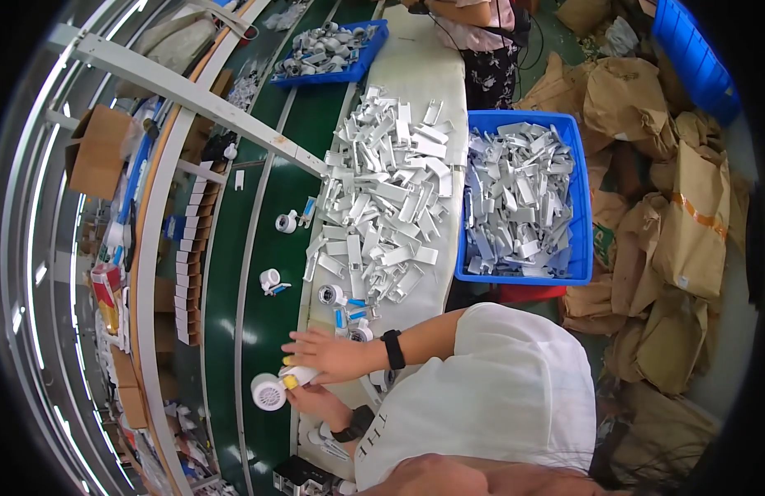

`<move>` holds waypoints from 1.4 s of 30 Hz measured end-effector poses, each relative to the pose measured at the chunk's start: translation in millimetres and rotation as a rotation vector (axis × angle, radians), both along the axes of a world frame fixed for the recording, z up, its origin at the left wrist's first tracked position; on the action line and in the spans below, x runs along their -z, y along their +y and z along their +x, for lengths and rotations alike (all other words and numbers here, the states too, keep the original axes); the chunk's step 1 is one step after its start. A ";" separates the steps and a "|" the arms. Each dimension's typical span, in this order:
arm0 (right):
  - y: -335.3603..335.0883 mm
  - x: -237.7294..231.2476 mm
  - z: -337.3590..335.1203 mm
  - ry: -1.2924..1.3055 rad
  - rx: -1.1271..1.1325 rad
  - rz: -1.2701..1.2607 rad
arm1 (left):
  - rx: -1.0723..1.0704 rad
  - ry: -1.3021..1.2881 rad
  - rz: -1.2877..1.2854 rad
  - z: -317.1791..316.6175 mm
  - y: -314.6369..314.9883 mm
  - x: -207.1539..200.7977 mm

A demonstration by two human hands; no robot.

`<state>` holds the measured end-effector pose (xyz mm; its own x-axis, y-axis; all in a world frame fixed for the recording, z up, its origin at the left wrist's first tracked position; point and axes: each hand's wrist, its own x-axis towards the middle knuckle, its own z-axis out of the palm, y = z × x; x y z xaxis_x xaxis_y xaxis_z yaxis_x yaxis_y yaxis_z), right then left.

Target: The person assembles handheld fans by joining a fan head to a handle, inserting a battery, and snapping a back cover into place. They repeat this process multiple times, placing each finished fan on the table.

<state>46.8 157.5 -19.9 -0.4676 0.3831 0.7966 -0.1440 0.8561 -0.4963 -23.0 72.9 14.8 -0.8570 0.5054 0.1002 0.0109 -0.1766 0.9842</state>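
Observation:
A white part with a round grilled head and a yellow piece at its neck is at the bench edge beside the green belt. My left hand, the lower one, is closed around it from beneath. Over its white body lies my right hand, fingers stretched out and spread; some of the body is hidden by it. Black bands circle both wrists. Beside my right hand are similar white round-headed parts with blue pieces. A heap of white plastic handle-shaped pieces covers the bench beyond.
A blue bin full of white pieces stands beside the bench; another blue tray is farther off. Finished-looking parts sit on the green belt. A metal beam crosses above. Brown sacks and another person are nearby.

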 end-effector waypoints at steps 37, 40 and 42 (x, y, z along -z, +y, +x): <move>-15.1 83.9 5.8 -0.788 -0.550 -0.857 | -0.049 -0.700 0.217 -22.0 -48.2 100.5; -8.3 80.5 -15.4 -1.106 -0.686 -1.008 | -0.109 -0.669 0.202 -37.8 -68.5 116.5; -6.7 67.6 -26.6 -0.893 -0.804 -0.635 | -0.124 -0.707 0.267 -47.5 -75.2 108.7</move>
